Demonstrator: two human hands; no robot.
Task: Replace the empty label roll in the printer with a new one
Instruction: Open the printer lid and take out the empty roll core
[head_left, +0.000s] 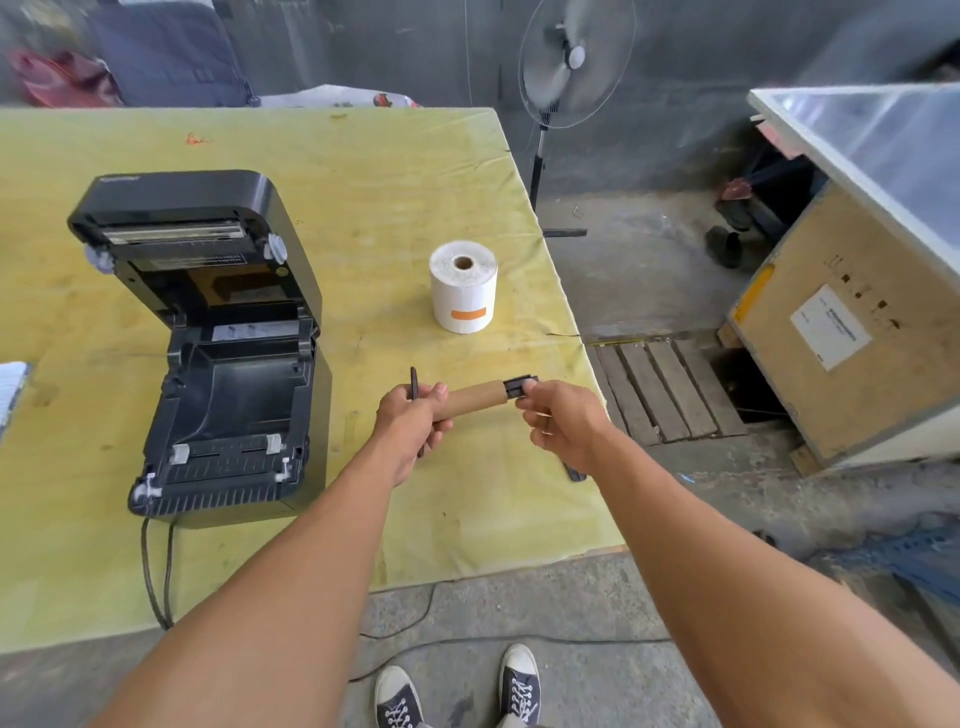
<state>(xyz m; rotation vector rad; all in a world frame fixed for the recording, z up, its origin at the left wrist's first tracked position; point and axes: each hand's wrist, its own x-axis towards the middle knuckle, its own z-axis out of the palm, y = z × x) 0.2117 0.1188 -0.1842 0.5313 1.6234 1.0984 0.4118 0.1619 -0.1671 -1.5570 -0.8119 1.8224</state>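
The black label printer (223, 364) stands on the left of the yellow table (363, 171) with its lid raised and its roll bay bare. A full white label roll (463, 296) stands on end to its right. Over the table's front I hold the empty brown cardboard core (477, 397) level between both hands. My left hand (410, 421) grips the core's left end, where a flat black guide disc sticks out. My right hand (558, 421) pinches the black spindle end (518, 387) that projects from the core's right end.
A black flat part (575, 473) lies near the table's right edge under my right forearm. Cables (156, 577) hang from the printer over the front edge. A standing fan (571, 67), a wooden pallet (665, 389) and a large crate (852, 322) are off to the right.
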